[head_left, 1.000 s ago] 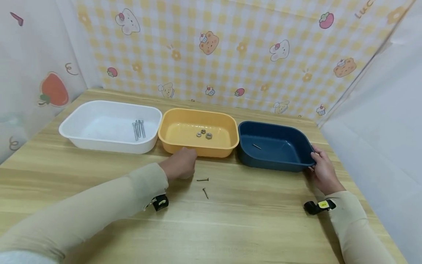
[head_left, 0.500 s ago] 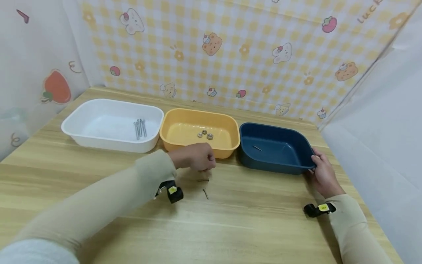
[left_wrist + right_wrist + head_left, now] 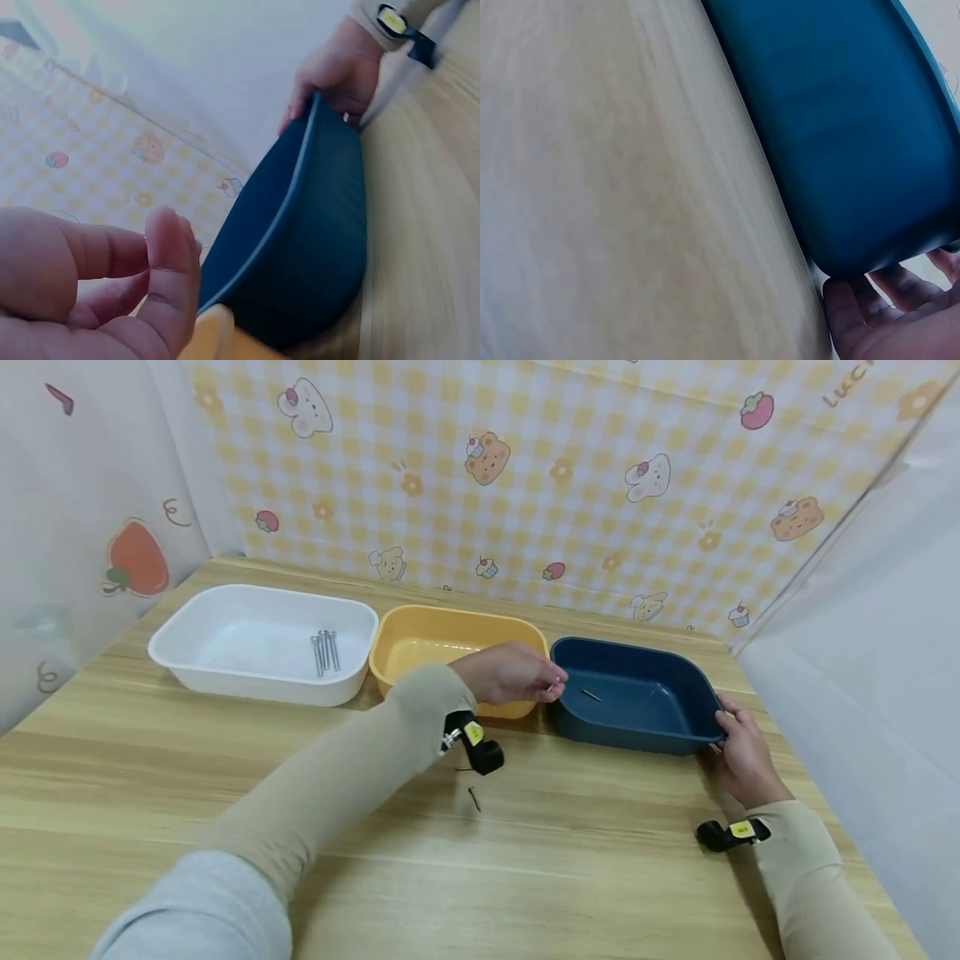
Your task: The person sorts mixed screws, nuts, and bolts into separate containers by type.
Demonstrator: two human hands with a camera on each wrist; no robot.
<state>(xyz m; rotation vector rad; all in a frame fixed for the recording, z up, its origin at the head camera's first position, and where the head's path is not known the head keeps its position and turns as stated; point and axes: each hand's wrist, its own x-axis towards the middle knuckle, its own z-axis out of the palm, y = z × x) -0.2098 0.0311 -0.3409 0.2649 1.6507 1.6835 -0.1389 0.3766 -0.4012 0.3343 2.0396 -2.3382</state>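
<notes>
My left hand (image 3: 521, 675) is over the right end of the yellow tray (image 3: 427, 618), close to the navy tray's left rim. Its thumb and fingertips pinch a small screw, mostly hidden, with only a glint of metal showing. In the left wrist view, the pinching left hand (image 3: 112, 277) is beside the navy tray (image 3: 315, 247). My right hand (image 3: 742, 756) grips the right end of the navy tray (image 3: 622, 735), thumb at the rim; the right wrist view shows its fingers (image 3: 847, 315) against the tray's lower corner. One screw (image 3: 591, 695) lies inside the navy tray.
A white tray (image 3: 247, 683) with several long bolts (image 3: 326, 652) stands at the left. On the wooden table (image 3: 570, 843) lie a screw (image 3: 474, 799) and another screw (image 3: 464, 769) partly behind the left wrist camera. A checked cloth (image 3: 435, 527) hangs behind.
My left hand has moved right and up from the front of the yellow tray towards the navy tray, now covering the nuts. My right hand stays on the navy tray.
</notes>
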